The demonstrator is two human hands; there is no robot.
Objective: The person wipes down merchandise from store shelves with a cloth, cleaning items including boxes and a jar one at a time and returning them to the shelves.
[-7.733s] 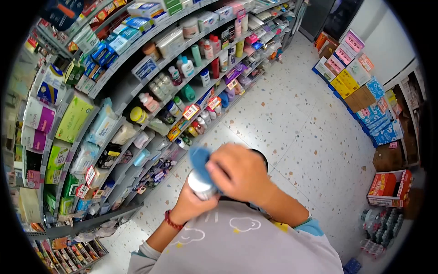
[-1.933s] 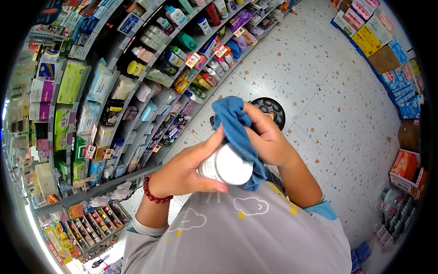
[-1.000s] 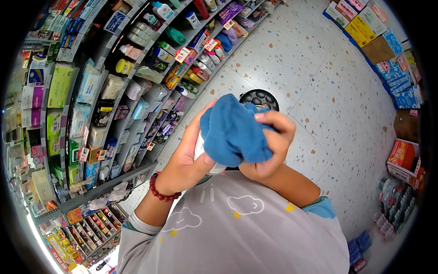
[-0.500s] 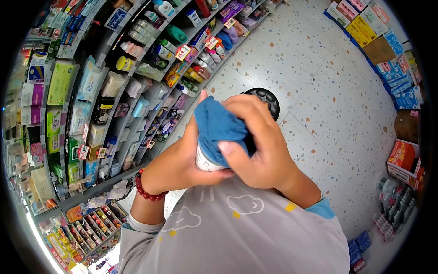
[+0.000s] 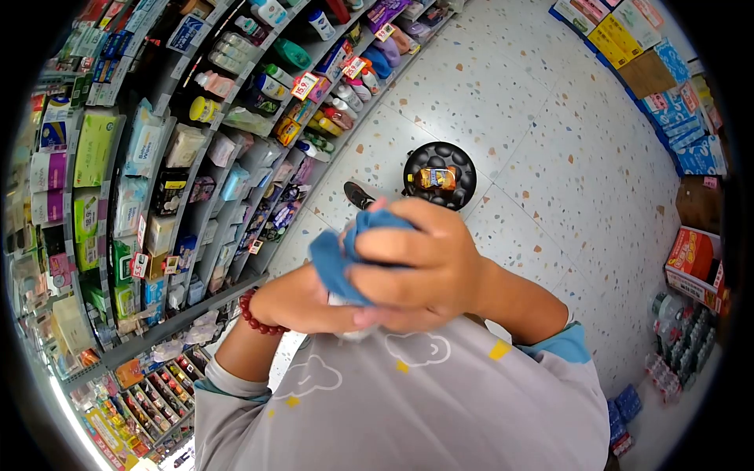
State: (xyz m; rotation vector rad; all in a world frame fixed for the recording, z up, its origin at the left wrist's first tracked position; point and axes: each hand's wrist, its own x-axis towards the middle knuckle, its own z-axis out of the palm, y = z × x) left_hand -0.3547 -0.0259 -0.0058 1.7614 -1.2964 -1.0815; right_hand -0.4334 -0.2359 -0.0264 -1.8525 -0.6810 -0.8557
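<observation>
A white container (image 5: 355, 333) sits in my left hand (image 5: 302, 304), mostly hidden by the cloth and my fingers. A red bead bracelet circles that wrist. My right hand (image 5: 424, 271), slightly blurred, is wrapped round a blue cloth (image 5: 334, 263) and presses it over the top of the container. Both hands are close together in front of my chest.
Shelves (image 5: 161, 177) packed with toiletries and wipes run along the left. A black round stool (image 5: 463, 169) with a bottle (image 5: 436, 179) on it stands on the speckled floor (image 5: 542, 157). Stacked boxes (image 5: 620, 39) and a red carton (image 5: 695, 267) line the right.
Both hands have come lower and nearer my chest, and my right hand has closed further over the cloth. The stool's bottle and a dark shoe have come into view.
</observation>
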